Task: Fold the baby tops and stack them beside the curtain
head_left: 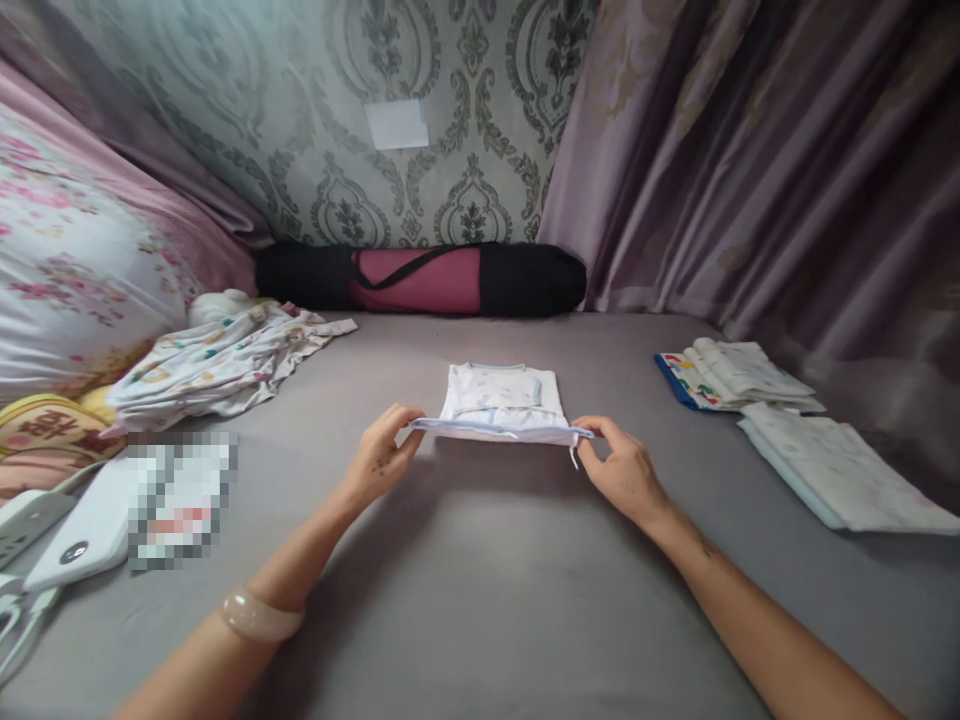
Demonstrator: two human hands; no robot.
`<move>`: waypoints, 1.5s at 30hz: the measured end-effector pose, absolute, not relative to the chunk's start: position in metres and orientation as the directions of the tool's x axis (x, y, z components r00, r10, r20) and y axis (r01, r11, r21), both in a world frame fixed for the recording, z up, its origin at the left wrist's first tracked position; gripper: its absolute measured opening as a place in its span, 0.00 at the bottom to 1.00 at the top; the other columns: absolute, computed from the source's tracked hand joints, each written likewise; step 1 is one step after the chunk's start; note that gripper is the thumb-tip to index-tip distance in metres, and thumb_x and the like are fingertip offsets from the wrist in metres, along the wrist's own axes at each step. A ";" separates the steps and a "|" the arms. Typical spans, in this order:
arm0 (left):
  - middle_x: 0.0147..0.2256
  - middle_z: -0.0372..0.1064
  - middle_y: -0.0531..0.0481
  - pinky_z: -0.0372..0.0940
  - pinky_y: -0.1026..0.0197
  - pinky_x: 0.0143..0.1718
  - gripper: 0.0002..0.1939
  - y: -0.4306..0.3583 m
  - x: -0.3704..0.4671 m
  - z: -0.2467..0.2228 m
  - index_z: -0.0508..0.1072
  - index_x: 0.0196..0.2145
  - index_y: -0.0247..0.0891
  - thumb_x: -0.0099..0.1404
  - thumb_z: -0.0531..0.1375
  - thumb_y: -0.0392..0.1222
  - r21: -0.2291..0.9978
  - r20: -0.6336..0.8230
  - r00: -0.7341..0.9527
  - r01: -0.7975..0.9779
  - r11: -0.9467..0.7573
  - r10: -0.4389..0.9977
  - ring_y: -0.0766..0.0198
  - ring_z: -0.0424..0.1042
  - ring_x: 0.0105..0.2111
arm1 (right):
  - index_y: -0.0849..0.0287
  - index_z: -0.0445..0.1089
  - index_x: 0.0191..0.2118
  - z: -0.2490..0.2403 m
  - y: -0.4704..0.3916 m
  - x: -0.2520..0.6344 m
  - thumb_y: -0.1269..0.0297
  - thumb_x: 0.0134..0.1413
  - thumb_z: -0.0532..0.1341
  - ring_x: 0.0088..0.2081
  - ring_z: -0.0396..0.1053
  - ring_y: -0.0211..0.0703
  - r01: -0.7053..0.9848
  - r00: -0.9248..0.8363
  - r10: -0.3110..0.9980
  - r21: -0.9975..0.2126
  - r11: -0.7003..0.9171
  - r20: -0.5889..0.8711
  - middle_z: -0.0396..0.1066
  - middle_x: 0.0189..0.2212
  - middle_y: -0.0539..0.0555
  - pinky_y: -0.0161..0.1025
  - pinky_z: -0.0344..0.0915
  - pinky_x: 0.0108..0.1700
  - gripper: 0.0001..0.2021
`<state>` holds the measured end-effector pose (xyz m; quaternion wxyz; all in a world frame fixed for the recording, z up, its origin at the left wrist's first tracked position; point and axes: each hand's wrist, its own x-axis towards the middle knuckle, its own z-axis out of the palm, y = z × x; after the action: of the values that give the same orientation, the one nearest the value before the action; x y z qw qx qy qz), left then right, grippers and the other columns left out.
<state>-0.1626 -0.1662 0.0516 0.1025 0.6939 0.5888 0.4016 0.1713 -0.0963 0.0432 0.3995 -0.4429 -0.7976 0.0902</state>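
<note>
A small white garment (pixel 501 390) with blue trim and a faint print lies partly folded on the grey bed sheet, in the middle of the head view. Its near edge is lifted off the sheet and stretched between my hands. My left hand (pixel 382 455) pinches the left corner between thumb and fingers. At the right corner, my right hand (pixel 619 468) grips the edge the same way, and a thin white tie dangles beside its thumb. The far part of the garment rests flat.
Folded cloths (pixel 847 470) and a second stack (pixel 742 375) lie at the right. To the left are a crumpled printed cloth (pixel 225 355), a white device (pixel 90 525) with cables and a power strip (pixel 30 520). A black and maroon bag (pixel 420 280) lies along the wall.
</note>
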 end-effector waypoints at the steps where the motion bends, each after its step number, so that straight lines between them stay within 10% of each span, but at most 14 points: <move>1: 0.36 0.70 0.47 0.62 0.66 0.28 0.07 -0.162 -0.162 0.051 0.69 0.38 0.39 0.67 0.52 0.40 0.617 0.442 -0.045 0.741 -0.266 0.896 0.62 0.68 0.37 | 0.55 0.68 0.40 0.044 -0.091 0.169 0.68 0.56 0.55 0.39 0.73 0.45 0.647 -0.265 0.792 -0.507 0.570 0.550 0.75 0.37 0.54 0.39 0.67 0.44 0.08; 23: 0.37 0.72 0.45 0.63 0.59 0.41 0.12 -0.060 -0.169 0.004 0.69 0.42 0.38 0.67 0.48 0.40 0.525 0.469 -0.122 0.835 -0.165 0.875 0.60 0.69 0.37 | 0.59 0.69 0.47 0.034 -0.004 0.133 0.68 0.61 0.50 0.40 0.72 0.48 0.844 -0.211 0.897 -0.390 0.368 0.389 0.75 0.41 0.59 0.39 0.63 0.39 0.14; 45: 0.29 0.73 0.45 0.60 0.63 0.32 0.13 -0.021 -0.163 0.001 0.75 0.34 0.33 0.64 0.54 0.44 0.687 0.160 -0.403 0.701 0.191 0.901 0.61 0.69 0.31 | 0.62 0.70 0.45 0.013 0.032 0.123 0.66 0.59 0.54 0.40 0.73 0.49 0.863 0.002 0.984 -0.498 0.088 0.177 0.76 0.39 0.62 0.39 0.64 0.40 0.12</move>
<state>-0.1629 -0.0208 0.0014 0.1410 0.5280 0.7588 0.3545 0.1227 0.0321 0.0130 0.2452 -0.6638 -0.6956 0.1238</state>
